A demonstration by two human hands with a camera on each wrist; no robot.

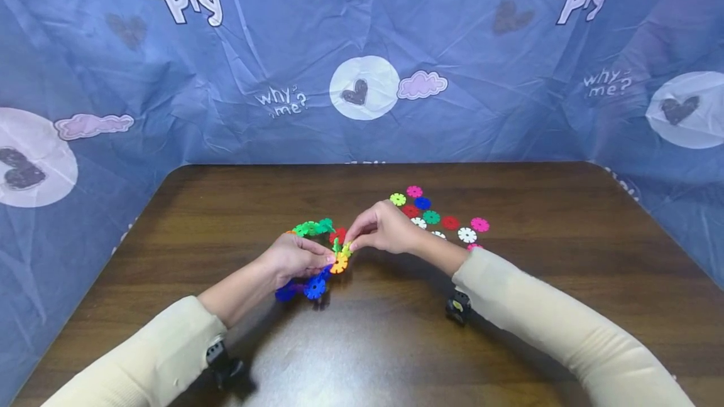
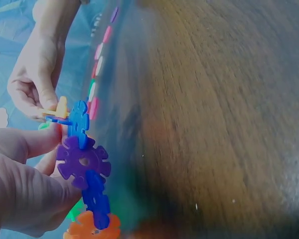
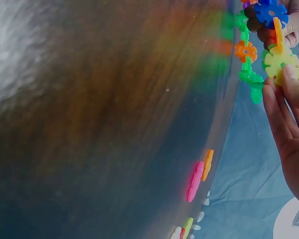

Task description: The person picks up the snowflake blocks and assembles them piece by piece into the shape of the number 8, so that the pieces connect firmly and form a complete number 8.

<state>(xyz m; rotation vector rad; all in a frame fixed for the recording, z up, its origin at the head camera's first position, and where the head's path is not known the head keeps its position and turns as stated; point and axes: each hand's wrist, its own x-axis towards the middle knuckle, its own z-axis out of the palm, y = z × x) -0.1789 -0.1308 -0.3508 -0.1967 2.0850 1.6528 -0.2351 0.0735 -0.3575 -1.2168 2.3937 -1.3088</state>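
A chain of notched, flower-shaped plastic discs in several colours hangs between the two hands over the table. My left hand [image 1: 291, 259] pinches it next to an orange disc [image 1: 339, 263]; in the left wrist view a purple disc [image 2: 83, 162] and a dark blue disc [image 2: 95, 196] run down beside the fingers. Between the thumb and fingers of my right hand [image 1: 390, 228] is a yellow disc [image 3: 280, 64], joined to the orange one in the right wrist view. Green discs [image 1: 310, 228] form the chain's far side, behind the left hand.
Loose discs lie on the brown wooden table [image 1: 362, 344] beyond and right of the right hand, among them a pink disc [image 1: 480, 224], a white disc [image 1: 467, 235] and a blue disc [image 1: 422, 203]. A blue printed cloth [image 1: 317, 30] hangs behind the table and at both sides.
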